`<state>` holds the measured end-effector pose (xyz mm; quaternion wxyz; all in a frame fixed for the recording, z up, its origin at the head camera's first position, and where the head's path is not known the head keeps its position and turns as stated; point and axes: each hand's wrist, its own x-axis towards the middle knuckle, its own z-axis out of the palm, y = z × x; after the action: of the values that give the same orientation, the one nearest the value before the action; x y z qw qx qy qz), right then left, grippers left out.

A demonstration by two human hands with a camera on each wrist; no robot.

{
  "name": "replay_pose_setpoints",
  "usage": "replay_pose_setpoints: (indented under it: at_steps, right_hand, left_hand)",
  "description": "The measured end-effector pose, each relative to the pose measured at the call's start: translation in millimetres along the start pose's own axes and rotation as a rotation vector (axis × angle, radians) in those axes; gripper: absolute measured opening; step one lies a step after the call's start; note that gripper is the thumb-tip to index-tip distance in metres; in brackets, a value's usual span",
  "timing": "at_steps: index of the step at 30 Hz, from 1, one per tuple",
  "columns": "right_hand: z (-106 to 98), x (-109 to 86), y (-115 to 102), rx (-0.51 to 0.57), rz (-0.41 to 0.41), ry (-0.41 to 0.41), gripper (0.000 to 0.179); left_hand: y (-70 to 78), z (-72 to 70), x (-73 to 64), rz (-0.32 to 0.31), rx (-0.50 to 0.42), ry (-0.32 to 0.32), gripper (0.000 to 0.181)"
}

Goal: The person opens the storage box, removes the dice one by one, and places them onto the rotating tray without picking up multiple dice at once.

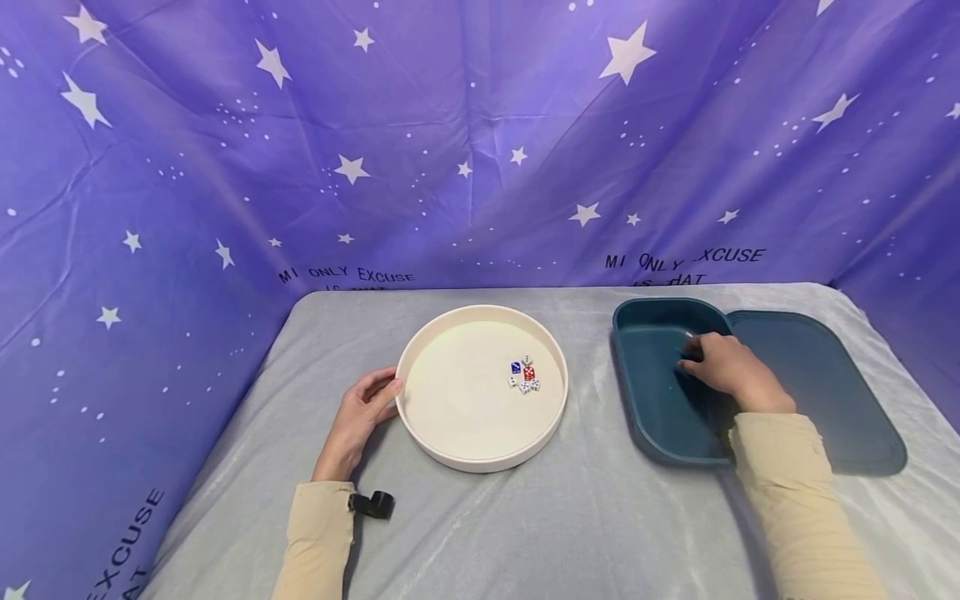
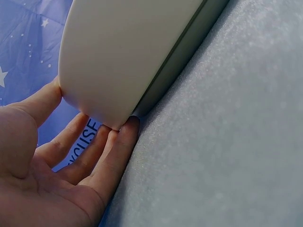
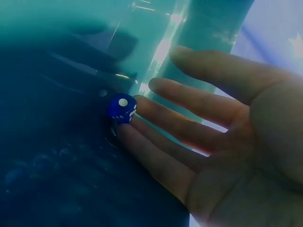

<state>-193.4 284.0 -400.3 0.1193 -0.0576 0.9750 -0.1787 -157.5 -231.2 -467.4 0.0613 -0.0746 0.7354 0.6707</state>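
Observation:
A round cream tray [image 1: 465, 400] lies on the cloth-covered table; its outer wall [image 2: 128, 52] shows in the left wrist view. My left hand [image 1: 365, 412] holds its left side, thumb at the upper rim and fingertips along the wall and lower edge. Inside the tray, at the right, sit a red die [image 1: 529, 374], a blue die [image 1: 515, 367] and several white dice [image 1: 525, 388]. My right hand [image 1: 723, 367] reaches into a dark teal box [image 1: 637, 400]. Its straight fingertips touch another blue die [image 3: 122, 108], with the thumb apart; the head view hides that die.
A flat teal lid [image 1: 832, 392] lies against the box's right side, partly beneath it. Grey cloth [image 1: 585, 533] covers the table. Purple star-printed fabric [image 1: 480, 142] rises behind and at both sides. A black strap piece [image 1: 372, 504] sticks out from the left cuff.

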Motion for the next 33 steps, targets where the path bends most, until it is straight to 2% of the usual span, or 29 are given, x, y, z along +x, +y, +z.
replay_pose_setpoints:
  at_steps: [12, 20, 25, 33]
  right_hand:
    - [2.3, 2.0, 4.3, -0.002, -0.034, 0.03, 0.029]
    - [0.7, 4.6, 4.3, -0.003, -0.098, 0.031, 0.016]
    - [0.4, 6.4, 1.7, -0.006, -0.102, 0.032, 0.01]
    - [-4.1, 9.6, -10.2, -0.001, -0.132, 0.086, 0.007]
  left_hand:
    - [1.2, 1.6, 0.8, -0.004, 0.005, -0.011, 0.053]
    - [1.6, 1.8, 1.2, 0.006, 0.002, -0.003, 0.052]
    - [1.2, 1.2, 0.4, 0.003, 0.002, -0.006, 0.051]
    - [0.1, -0.3, -1.3, -0.003, 0.0, -0.005, 0.051]
